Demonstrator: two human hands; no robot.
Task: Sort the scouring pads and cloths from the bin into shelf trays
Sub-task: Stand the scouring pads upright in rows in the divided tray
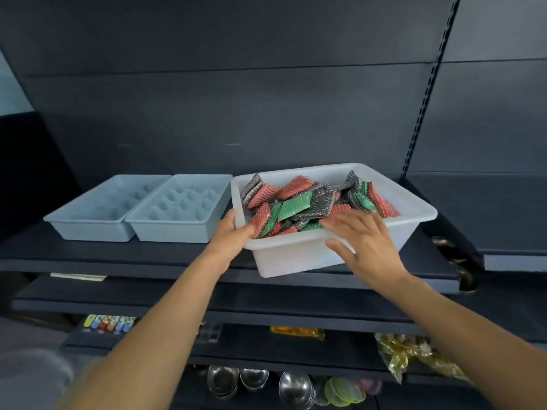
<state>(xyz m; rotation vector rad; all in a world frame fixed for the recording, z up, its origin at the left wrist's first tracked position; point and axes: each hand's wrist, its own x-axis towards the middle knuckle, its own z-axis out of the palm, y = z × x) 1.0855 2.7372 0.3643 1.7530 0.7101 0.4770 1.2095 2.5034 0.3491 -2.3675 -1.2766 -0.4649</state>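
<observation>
A white plastic bin (414, 213) stands on the dark shelf, filled with several red, green and silver-grey scouring pads (296, 207). My left hand (229, 232) grips the bin's front left corner, fingers over the rim. My right hand (365, 241) hovers over the bin's front rim, fingers spread and reaching above the pads, thumb in front of the wall, holding nothing. Two light blue trays stand to the left of the bin: one (177, 229) right beside it, the other (85, 229) further left. No pads lie in either tray.
The dark shelf (148, 253) has a blue back wall and a slotted upright (420, 113) at right. Lower shelves hold colourful small packs (109, 322), metal bowls (225, 380), an orange packet (296, 332) and a gold mesh bag (399, 353).
</observation>
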